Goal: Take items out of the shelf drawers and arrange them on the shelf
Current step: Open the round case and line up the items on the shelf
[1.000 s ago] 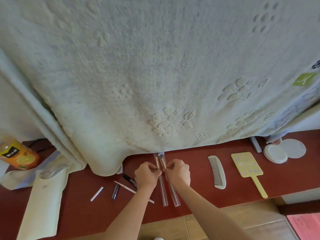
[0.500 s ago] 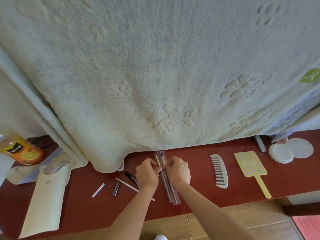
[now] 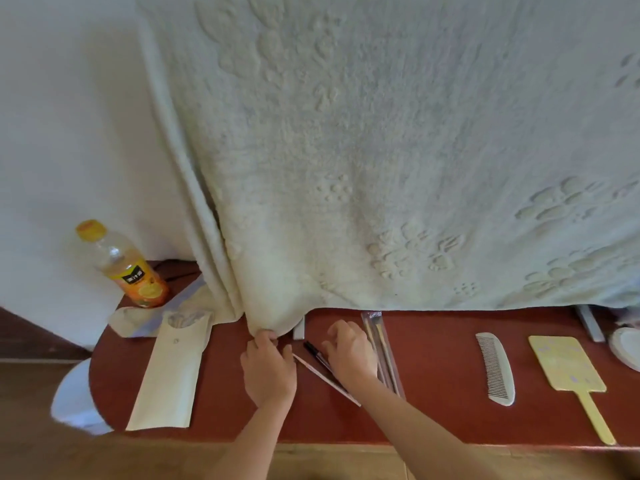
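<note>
The left hand [image 3: 268, 368] is pinching the blanket [image 3: 381, 168] hem. Below the blanket, the right hand [image 3: 349, 353] is curling over 2 pens [image 3: 312, 350], grip unclear.

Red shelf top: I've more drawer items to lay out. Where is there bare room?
Widest bare stretch of the shelf top: between the clear packets and the white comb. A narrower one lies between the cream pouch and the left hand. Crowded: from there to the right hand, with the black pen and pink pencil.
</note>
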Available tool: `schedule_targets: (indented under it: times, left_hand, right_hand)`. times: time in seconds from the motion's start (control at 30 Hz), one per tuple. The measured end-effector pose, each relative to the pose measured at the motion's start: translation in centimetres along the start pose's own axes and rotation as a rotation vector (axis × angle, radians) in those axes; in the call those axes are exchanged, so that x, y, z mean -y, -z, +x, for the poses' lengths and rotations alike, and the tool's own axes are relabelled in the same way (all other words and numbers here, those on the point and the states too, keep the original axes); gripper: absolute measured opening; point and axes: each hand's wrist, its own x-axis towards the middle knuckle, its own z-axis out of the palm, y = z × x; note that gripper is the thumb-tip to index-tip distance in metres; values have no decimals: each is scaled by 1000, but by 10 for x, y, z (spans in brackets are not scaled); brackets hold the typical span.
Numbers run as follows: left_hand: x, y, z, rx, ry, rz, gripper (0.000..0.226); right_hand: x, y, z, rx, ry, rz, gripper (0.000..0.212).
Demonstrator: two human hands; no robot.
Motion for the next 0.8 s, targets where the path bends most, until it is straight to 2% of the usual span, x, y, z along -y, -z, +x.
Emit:
schedule_targets:
  times: [0.17,0.4,0.67,0.73,0.8]
  left_hand:
    - [25,12,2,58,-20,65,20]
    - [35,14,-6,159,-127,147,31]
    - [32,5,-17,169,-321,182,48]
    - [27,4,-20,249,-298,207,43]
    - [24,3,-20,328,-266,185,29]
  right_hand:
    - [12,-13,-6,50,-15,-78,22]
    - [14,-21,-9,72,-75,-203,28]
    - [15,-21,-8,-5,-146,-134,21]
    - [13,-19,-8,-35,-159,-97,20]
    - [12,-16,-9,-78,-163,-46,19]
